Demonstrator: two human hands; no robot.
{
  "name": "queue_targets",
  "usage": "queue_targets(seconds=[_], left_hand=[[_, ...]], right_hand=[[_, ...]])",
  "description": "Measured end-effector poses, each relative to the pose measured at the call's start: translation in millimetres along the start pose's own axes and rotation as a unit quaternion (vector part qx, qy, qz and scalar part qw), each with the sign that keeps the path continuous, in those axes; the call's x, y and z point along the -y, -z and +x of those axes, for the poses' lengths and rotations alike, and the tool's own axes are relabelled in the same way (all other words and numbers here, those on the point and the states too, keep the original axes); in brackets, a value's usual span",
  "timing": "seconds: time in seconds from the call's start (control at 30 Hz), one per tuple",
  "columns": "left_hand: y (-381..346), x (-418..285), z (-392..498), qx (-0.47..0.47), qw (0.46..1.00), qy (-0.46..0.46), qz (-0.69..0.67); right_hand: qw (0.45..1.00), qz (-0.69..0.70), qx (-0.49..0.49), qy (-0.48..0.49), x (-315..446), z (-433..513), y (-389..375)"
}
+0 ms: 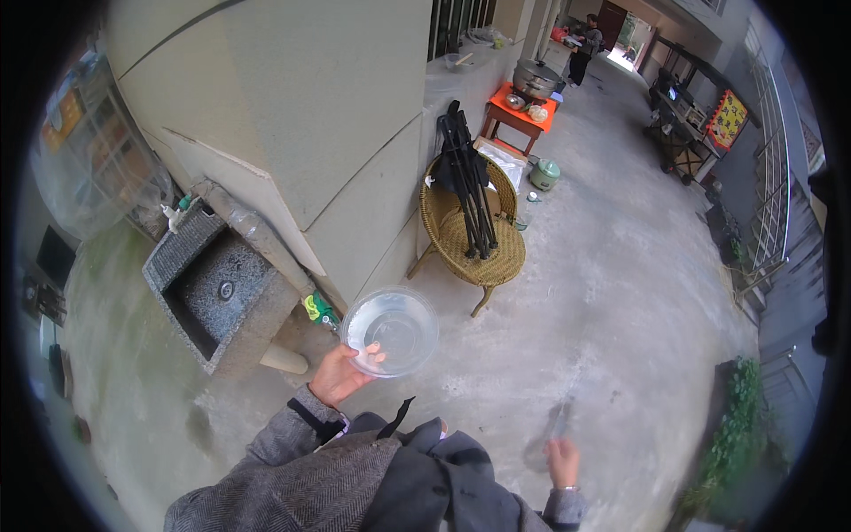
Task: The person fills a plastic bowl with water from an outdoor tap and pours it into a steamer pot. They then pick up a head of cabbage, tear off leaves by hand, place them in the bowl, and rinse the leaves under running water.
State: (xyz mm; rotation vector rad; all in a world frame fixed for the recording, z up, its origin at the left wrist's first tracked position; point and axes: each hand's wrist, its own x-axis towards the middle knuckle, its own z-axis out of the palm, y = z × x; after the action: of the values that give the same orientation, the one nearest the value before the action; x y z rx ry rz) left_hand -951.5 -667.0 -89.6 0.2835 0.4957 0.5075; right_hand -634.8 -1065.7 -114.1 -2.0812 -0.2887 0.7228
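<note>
My left hand grips the rim of a round, clear plastic bowl at its lower left. Fingers show through the clear wall, and no contents can be made out. Lower right, my right hand is closed, well apart from the bowl. A thin translucent object, blurred, seems to extend from its fingers; its kind cannot be told. Beyond the bowl stands a woven wicker chair with a folded black metal-legged frame leaning in it.
At left is a stone sink with a tap, beside a wall corner. Further back are a red table bearing a steel pot, a green lidded pot, a person and a cart. Plants grow at right.
</note>
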Motion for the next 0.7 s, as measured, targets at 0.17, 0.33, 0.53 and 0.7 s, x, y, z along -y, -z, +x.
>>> queue_targets(seconds=[0.17, 0.33, 0.53, 0.7], left_hand=[[-51, 39, 69, 0.010, 0.999, 0.034, 0.031], [-88, 56, 151, 0.037, 0.996, 0.050, 0.062], [-121, 58, 273, 0.027, 0.994, 0.065, 0.086], [-170, 50, 365, 0.050, 0.993, 0.052, 0.092]], right_hand=[[0.999, 0.003, -0.043, -0.004, -15, 27, 62], [0.997, 0.026, -0.069, -0.015, -27, 81, 91], [0.996, 0.034, -0.082, -0.013, -37, 167, 117], [0.992, 0.050, -0.115, -0.030, -14, 231, 159]])
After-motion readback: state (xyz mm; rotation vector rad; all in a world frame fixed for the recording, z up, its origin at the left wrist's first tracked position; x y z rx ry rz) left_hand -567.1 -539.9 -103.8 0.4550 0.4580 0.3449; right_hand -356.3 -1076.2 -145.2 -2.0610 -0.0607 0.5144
